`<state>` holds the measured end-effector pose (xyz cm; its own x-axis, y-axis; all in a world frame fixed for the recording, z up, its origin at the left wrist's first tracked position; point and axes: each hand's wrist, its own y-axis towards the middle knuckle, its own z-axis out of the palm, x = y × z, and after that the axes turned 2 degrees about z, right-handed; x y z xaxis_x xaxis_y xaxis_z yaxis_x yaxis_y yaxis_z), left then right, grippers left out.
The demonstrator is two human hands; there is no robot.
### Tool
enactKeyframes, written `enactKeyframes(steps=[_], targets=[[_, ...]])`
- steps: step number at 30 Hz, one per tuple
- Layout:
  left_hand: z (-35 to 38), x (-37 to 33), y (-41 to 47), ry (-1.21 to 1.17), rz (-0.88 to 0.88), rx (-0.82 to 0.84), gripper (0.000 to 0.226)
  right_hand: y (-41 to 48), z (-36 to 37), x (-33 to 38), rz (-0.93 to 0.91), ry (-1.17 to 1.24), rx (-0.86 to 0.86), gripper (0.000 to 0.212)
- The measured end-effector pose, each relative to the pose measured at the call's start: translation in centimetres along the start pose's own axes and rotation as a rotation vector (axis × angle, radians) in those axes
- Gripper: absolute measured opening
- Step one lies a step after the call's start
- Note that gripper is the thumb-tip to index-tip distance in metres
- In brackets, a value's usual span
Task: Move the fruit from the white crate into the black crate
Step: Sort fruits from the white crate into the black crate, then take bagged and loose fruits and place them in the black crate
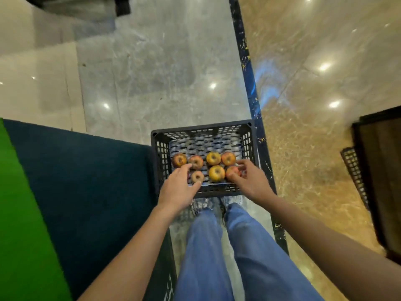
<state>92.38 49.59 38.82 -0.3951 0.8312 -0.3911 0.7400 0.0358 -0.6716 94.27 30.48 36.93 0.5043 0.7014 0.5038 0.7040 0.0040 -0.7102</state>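
**Apples landing in the black crate**

Right hand (249,181) curls round a reddish apple (233,171) on the floor of the black crate (201,129). Left hand (179,189) is spread, its thumb beside a small apple (197,176). Looks like placing. Next: let go and fetch more from the unseen white crate.

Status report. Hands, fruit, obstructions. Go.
Right hand curled on front-right apple. Left hand straddling front-left apple, grip unclear. Seven apples visible in black crate; white crate out of view. Nothing blocking.
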Motion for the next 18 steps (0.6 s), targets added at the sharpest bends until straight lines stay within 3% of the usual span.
enactKeyframes(steps=[4, 9, 18], targets=[[-2.2, -3.4, -5.0, -0.034, 0.084, -0.017, 0.052, -5.9, -3.8, 0.7, -0.02, 0.05, -0.047, 0.04], [-4.0, -5.9, -9.1, 0.068, 0.247, 0.089, 0.05, -12.6, -6.4, -0.6, 0.069, 0.169, -0.135, 0.044], [-3.3, -8.0, -12.8, 0.169, 0.517, 0.255, 0.045, -23.3, -2.5, -4.4, 0.304, 0.537, -0.423, 0.04]])
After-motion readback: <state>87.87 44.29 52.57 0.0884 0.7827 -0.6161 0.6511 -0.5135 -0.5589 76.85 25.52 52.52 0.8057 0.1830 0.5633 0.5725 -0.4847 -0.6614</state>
